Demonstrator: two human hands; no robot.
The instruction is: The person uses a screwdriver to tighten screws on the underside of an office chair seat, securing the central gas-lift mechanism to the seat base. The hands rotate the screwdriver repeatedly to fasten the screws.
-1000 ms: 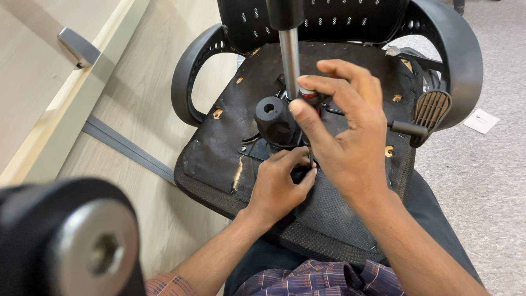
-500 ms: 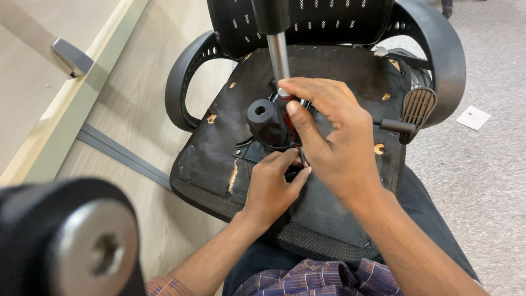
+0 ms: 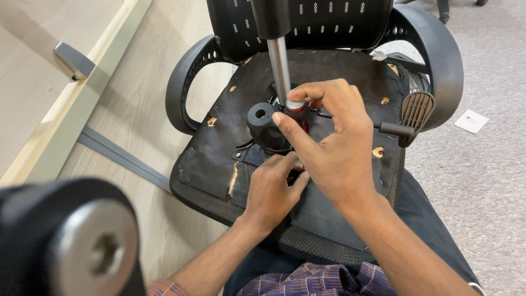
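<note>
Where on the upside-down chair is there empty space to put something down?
Bare room: the seat underside's left part, between the left armrest and the black knob. The middle is crowded: both hands, left hand and right hand, sit around the metal post. The lever fills the right.

Right hand point(image 3: 334, 148) raised, fingers pinched, left hand point(image 3: 272, 189) lower, fingers curled

One small label-like card point(image 3: 471, 121) lay on the grey carpet point(image 3: 487, 181) to my right, just past the chair's armrest point(image 3: 438, 60). It was a white, tilted rectangle with a small dark mark. I saw nothing else.
</note>
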